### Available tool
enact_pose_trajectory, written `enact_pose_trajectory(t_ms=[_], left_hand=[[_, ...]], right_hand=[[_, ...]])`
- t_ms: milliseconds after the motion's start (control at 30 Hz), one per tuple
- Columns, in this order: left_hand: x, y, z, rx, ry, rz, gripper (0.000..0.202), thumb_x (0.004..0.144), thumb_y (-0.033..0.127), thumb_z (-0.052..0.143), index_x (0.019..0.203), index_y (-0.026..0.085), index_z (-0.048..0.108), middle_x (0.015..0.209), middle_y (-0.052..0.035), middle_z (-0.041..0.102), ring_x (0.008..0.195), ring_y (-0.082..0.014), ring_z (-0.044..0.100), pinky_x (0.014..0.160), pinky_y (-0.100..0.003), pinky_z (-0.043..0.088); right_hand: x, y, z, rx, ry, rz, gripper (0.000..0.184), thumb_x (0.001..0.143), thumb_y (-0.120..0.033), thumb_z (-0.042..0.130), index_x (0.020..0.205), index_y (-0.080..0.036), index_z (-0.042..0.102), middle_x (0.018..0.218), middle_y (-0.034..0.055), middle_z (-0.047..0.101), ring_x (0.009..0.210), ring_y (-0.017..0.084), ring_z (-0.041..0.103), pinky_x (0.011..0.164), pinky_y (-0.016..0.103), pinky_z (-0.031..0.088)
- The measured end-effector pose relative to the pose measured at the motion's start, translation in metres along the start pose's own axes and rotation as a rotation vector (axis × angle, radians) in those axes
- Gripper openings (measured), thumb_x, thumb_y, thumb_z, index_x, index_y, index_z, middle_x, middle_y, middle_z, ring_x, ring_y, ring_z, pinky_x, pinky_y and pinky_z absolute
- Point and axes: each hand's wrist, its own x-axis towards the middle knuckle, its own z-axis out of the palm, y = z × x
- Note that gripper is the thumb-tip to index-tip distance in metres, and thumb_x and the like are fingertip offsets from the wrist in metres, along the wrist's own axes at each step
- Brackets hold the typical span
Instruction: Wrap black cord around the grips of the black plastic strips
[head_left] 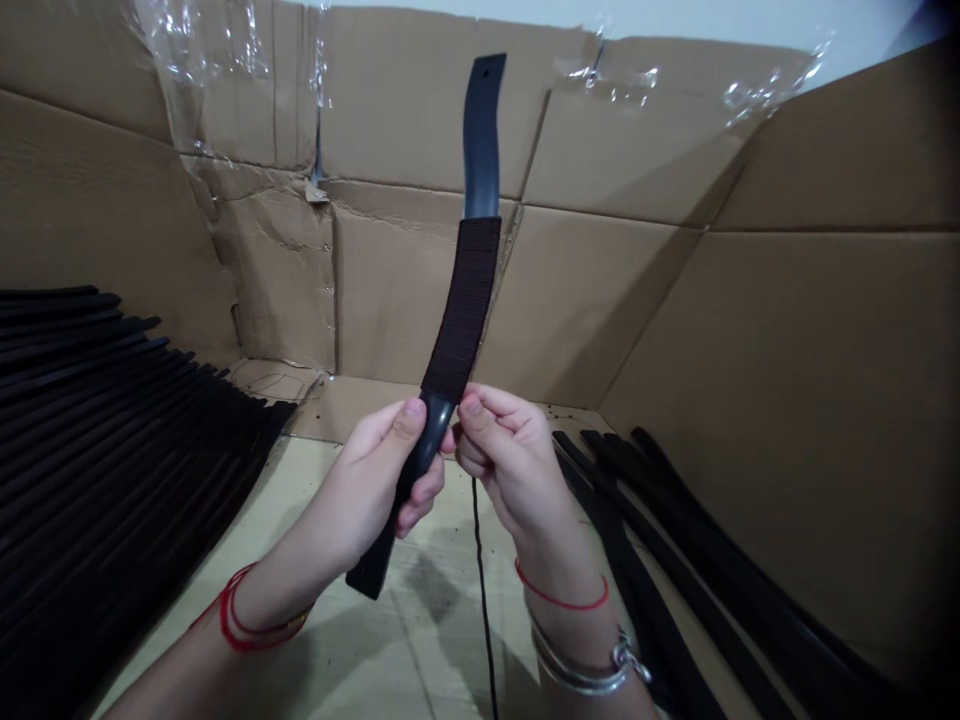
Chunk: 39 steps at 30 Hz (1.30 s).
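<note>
Main piece: curved black strip [480, 135], upright and slightly tilted, held up between both hands, its lower end below the left hand
Wrapping: dark brown cord binding [466, 310], tightly wound around the middle of the strip, ending just above the hands
Left hand: left hand [375, 470] closed around the bare lower part of the strip, thumb on top, fingers curled beneath
Right hand: right hand [510, 450] narrow, thumb and fingers pinched at the strip just below the binding
Loose line: thin black cord [478, 580], hanging below and between the hands down to the board
Left wrist: red string bracelets [247, 615]
Right wrist: red string [562, 592] above silver bangles [585, 670]
Left of the left hand: tall stack of black strips [112, 420], lying in layers
Right of the right hand: loose black strips [660, 540], in a slanted pile
Under the hands: pale board [300, 500]
Beyond the hands: cardboard box walls [787, 350], with clear plastic tape [210, 40] along the top edge
</note>
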Motion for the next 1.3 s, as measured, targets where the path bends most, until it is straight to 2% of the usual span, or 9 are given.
enact_pose_trajectory(t_ms=[200, 400, 533, 667, 800, 900, 1067, 1200, 1300], left_hand=[[-0.001, 0.001, -0.002, -0.026, -0.025, -0.042, 0.041, 0.103, 0.047, 0.036, 0.084, 0.014, 0.050, 0.048, 0.0047, 0.042, 0.033, -0.0041, 0.033, 0.032, -0.010, 0.030], [0.005, -0.003, -0.005, 0.043, 0.096, -0.060, 0.044, 0.098, 0.051, 0.043, 0.078, 0.013, 0.050, 0.045, 0.0063, 0.036, 0.033, -0.0032, 0.026, 0.030, -0.009, 0.026], [0.005, -0.004, -0.005, 0.033, 0.102, -0.046, 0.045, 0.096, 0.053, 0.045, 0.075, 0.013, 0.051, 0.043, 0.0062, 0.036, 0.032, -0.0035, 0.026, 0.029, -0.010, 0.028], [0.000, -0.002, -0.004, -0.009, 0.042, -0.067, 0.045, 0.094, 0.054, 0.050, 0.074, 0.013, 0.052, 0.041, 0.0057, 0.038, 0.030, -0.0039, 0.029, 0.029, -0.010, 0.028], [-0.002, 0.000, -0.011, -0.090, -0.158, -0.150, 0.050, 0.095, 0.058, 0.046, 0.074, 0.013, 0.054, 0.039, 0.0039, 0.039, 0.028, -0.0058, 0.032, 0.029, -0.012, 0.031], [0.003, 0.000, -0.019, -0.036, -0.247, -0.217, 0.061, 0.093, 0.069, 0.040, 0.074, 0.013, 0.054, 0.040, 0.0028, 0.040, 0.030, -0.0064, 0.033, 0.031, -0.013, 0.031], [0.012, -0.009, -0.021, 0.340, 0.049, 0.043, 0.053, 0.092, 0.065, 0.051, 0.086, 0.012, 0.055, 0.060, 0.0001, 0.049, 0.049, -0.0065, 0.045, 0.043, -0.011, 0.037], [0.016, -0.017, -0.015, 0.230, 0.128, 0.052, 0.055, 0.090, 0.067, 0.051, 0.085, 0.012, 0.051, 0.058, 0.0049, 0.036, 0.044, -0.0032, 0.031, 0.037, -0.009, 0.024], [0.016, -0.016, -0.010, 0.094, 0.126, 0.048, 0.058, 0.086, 0.071, 0.053, 0.078, 0.014, 0.046, 0.054, 0.0065, 0.034, 0.039, -0.0025, 0.027, 0.034, -0.009, 0.023]], right_hand=[[-0.002, 0.005, 0.007, -0.014, 0.020, -0.039, 0.029, 0.083, -0.043, 0.070, 0.074, -0.015, 0.064, 0.050, -0.0051, 0.046, 0.040, 0.003, 0.023, 0.037, 0.019, 0.014], [-0.005, 0.001, 0.017, -0.247, 0.205, -0.265, 0.014, 0.081, -0.024, 0.070, 0.070, -0.015, 0.069, 0.050, -0.0035, 0.050, 0.040, 0.005, 0.030, 0.036, 0.021, 0.021], [-0.005, 0.003, 0.023, -0.224, 0.238, -0.272, 0.014, 0.081, -0.024, 0.070, 0.070, -0.016, 0.069, 0.050, -0.0035, 0.052, 0.039, 0.005, 0.032, 0.036, 0.020, 0.023], [-0.006, 0.007, 0.017, -0.066, 0.115, -0.089, 0.026, 0.082, -0.040, 0.072, 0.077, -0.015, 0.070, 0.049, -0.0034, 0.052, 0.039, 0.004, 0.029, 0.037, 0.019, 0.020], [-0.007, 0.006, 0.006, 0.104, -0.121, 0.072, 0.034, 0.080, -0.046, 0.072, 0.097, -0.016, 0.073, 0.050, -0.0018, 0.056, 0.037, 0.003, 0.033, 0.037, 0.018, 0.016], [-0.007, 0.003, 0.005, 0.109, -0.102, 0.065, 0.035, 0.073, -0.043, 0.079, 0.094, -0.015, 0.074, 0.052, -0.0008, 0.057, 0.039, 0.004, 0.038, 0.036, 0.018, 0.016], [-0.002, 0.006, 0.014, -0.004, 0.143, 0.005, 0.031, 0.067, -0.036, 0.084, 0.084, -0.014, 0.072, 0.057, -0.0038, 0.054, 0.038, 0.002, 0.025, 0.035, 0.019, 0.026], [0.000, 0.012, 0.018, -0.022, 0.193, -0.003, 0.031, 0.068, -0.036, 0.083, 0.086, -0.014, 0.071, 0.054, -0.0057, 0.047, 0.041, 0.003, 0.023, 0.035, 0.018, 0.023], [-0.001, 0.010, 0.019, -0.019, 0.173, 0.013, 0.032, 0.071, -0.035, 0.080, 0.092, -0.014, 0.071, 0.055, -0.0052, 0.048, 0.042, 0.004, 0.028, 0.035, 0.018, 0.023]])
